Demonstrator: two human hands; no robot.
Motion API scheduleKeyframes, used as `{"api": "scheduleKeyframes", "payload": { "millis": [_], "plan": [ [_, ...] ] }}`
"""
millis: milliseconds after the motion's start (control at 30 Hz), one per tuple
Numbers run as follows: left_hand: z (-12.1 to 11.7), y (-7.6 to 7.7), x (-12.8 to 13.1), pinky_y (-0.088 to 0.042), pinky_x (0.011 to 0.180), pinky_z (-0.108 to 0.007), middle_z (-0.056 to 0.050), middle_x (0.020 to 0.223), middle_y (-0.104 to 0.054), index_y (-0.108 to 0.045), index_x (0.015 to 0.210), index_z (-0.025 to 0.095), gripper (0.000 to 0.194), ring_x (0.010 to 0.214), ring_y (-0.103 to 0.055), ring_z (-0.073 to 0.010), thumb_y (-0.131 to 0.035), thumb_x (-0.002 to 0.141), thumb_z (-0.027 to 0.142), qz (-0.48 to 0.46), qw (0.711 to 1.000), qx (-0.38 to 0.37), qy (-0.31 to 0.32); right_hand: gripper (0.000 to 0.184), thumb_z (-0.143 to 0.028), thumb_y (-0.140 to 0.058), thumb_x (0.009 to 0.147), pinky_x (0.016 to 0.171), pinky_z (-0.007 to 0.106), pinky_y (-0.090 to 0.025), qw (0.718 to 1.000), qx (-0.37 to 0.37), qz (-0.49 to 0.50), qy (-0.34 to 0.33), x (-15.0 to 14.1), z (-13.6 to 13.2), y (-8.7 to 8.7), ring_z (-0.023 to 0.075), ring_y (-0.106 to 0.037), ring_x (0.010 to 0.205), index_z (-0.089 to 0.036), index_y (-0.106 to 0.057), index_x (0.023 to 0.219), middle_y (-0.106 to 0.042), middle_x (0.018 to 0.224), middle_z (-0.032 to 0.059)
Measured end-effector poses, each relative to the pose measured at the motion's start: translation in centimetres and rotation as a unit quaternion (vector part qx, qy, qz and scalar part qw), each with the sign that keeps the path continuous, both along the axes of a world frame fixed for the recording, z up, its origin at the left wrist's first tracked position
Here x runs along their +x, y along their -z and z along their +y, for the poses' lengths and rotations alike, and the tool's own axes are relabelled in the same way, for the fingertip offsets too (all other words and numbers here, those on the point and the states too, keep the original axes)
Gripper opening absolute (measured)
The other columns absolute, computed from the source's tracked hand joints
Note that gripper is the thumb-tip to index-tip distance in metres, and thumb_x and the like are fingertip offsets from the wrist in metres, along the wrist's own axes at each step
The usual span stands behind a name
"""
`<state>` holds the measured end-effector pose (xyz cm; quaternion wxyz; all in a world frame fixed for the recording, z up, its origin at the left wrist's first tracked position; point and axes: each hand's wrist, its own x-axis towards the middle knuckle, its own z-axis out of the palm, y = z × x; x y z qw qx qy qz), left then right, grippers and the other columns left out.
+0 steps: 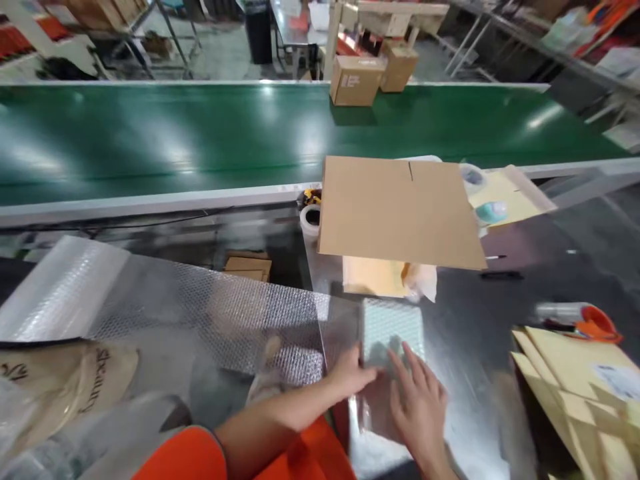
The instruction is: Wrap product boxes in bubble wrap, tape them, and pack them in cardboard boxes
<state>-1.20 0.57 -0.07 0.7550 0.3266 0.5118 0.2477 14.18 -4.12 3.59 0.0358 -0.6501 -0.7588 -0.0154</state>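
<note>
A flat pale-teal package in bubble wrap [393, 323] lies on the dark metal table [465, 373]. My left hand [350, 373] touches its left edge, thumb reaching across the wrap and apart from the index finger. My right hand [419, 400] rests over the lower right part with fingers spread. Below the package, clear wrap extends toward my body. To the left, a strip of bubble wrap [240, 313] runs from a roll [65, 287] to the table edge. Just beyond the package is a yellow padded envelope [373, 275], partly under a large cardboard sheet [400, 210].
A green conveyor belt [200, 130] crosses behind the table, carrying a cardboard box [357, 80]. Tape rolls [311, 220] stand by the cardboard. Padded envelopes [585, 380] are stacked at right, near orange-handled scissors [600, 325] and a black pen [503, 275]. A beige bag [65, 373] sits lower left.
</note>
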Motion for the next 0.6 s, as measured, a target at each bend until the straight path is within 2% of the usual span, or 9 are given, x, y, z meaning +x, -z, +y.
{"api": "scheduleKeyframes", "payload": {
  "millis": [100, 167, 200, 267, 367, 433, 500, 600],
  "plan": [
    [-0.4, 1.5, -2.8, -0.049, 0.087, -0.037, -0.012, 0.107, -0.071, -0.063, 0.115, 0.016, 0.061, 0.097, -0.065, -0.0267, -0.079, 0.061, 0.039, -0.107, 0.989, -0.091, -0.042, 0.073, -0.010, -0.040, 0.087, 0.092, 0.049, -0.045, 0.996, 0.027, 0.074, -0.031, -2.7, 0.1, -0.3, 0.0317, -0.047, 0.127, -0.037, -0.021, 0.152, -0.021, 0.160, 0.0080],
    [-0.8, 2.3, -4.4, -0.050, 0.084, -0.035, -0.011, 0.105, -0.071, -0.060, 0.119, 0.016, 0.066, 0.094, -0.066, -0.0246, -0.080, 0.061, 0.041, -0.156, 0.978, -0.124, -0.068, 0.077, -0.014, -0.044, 0.088, 0.099, 0.053, -0.041, 0.992, 0.028, 0.120, 0.004, -4.2, 0.5, -0.4, 0.0370, -0.031, 0.139, -0.036, -0.009, 0.154, -0.002, 0.163, 0.0080],
    [-0.9, 2.6, -5.0, -0.050, 0.084, -0.034, -0.010, 0.106, -0.071, -0.059, 0.119, 0.016, 0.066, 0.095, -0.066, -0.0240, -0.080, 0.062, 0.040, -0.148, 0.980, -0.113, -0.075, 0.078, -0.019, -0.047, 0.089, 0.103, 0.056, -0.038, 0.989, 0.016, 0.139, 0.039, -4.5, 0.6, -0.4, 0.0395, -0.022, 0.143, -0.033, -0.006, 0.154, 0.004, 0.163, 0.0084],
    [-1.1, 2.7, -5.7, -0.049, 0.087, -0.034, -0.010, 0.112, -0.069, -0.059, 0.120, 0.017, 0.060, 0.100, -0.064, -0.0241, -0.077, 0.066, 0.036, -0.097, 0.990, -0.058, -0.080, 0.082, -0.030, -0.051, 0.089, 0.108, 0.060, -0.031, 0.979, -0.036, 0.182, 0.088, -4.4, 0.9, -0.1, 0.0403, -0.010, 0.146, -0.029, -0.004, 0.155, 0.002, 0.163, 0.0093],
    [-1.3, 2.3, -6.1, -0.049, 0.092, -0.036, -0.011, 0.123, -0.065, -0.052, 0.130, 0.018, 0.064, 0.108, -0.061, -0.0253, -0.072, 0.070, 0.028, -0.004, 0.995, 0.025, -0.094, 0.085, -0.043, -0.051, 0.088, 0.112, 0.060, -0.027, 0.965, -0.103, 0.231, 0.070, -3.9, 0.9, 0.4, 0.0360, -0.008, 0.147, -0.028, 0.000, 0.155, -0.009, 0.162, 0.0083],
    [-1.3, 1.9, -6.4, -0.047, 0.099, -0.038, -0.012, 0.131, -0.061, -0.046, 0.138, 0.018, 0.071, 0.115, -0.059, -0.0262, -0.069, 0.070, 0.023, 0.051, 0.991, 0.044, -0.115, 0.083, -0.046, -0.048, 0.089, 0.110, 0.064, -0.026, 0.970, -0.102, 0.206, 0.076, -4.7, 0.8, 0.7, 0.0366, -0.004, 0.147, -0.029, 0.001, 0.155, -0.009, 0.163, 0.0072],
    [-1.2, 1.6, -6.7, -0.037, 0.111, -0.039, -0.011, 0.140, -0.055, -0.049, 0.138, 0.018, 0.069, 0.128, -0.051, -0.0271, -0.066, 0.071, 0.022, 0.096, 0.986, 0.035, -0.130, 0.081, -0.047, -0.044, 0.089, 0.106, 0.069, -0.025, 0.978, -0.092, 0.150, 0.112, -6.7, 0.7, 0.9, 0.0396, -0.002, 0.147, -0.030, -0.001, 0.155, -0.008, 0.163, 0.0071],
    [-0.9, 1.3, -7.2, -0.018, 0.121, -0.037, -0.008, 0.152, -0.042, -0.049, 0.140, 0.017, 0.068, 0.143, -0.031, -0.0266, -0.064, 0.075, 0.031, 0.077, 0.986, -0.049, -0.141, 0.075, -0.038, -0.044, 0.088, 0.104, 0.071, -0.023, 0.983, -0.088, 0.079, 0.140, -10.3, 0.9, 0.9, 0.0452, -0.002, 0.145, -0.026, -0.013, 0.155, -0.011, 0.162, 0.0114]
  ]
}}
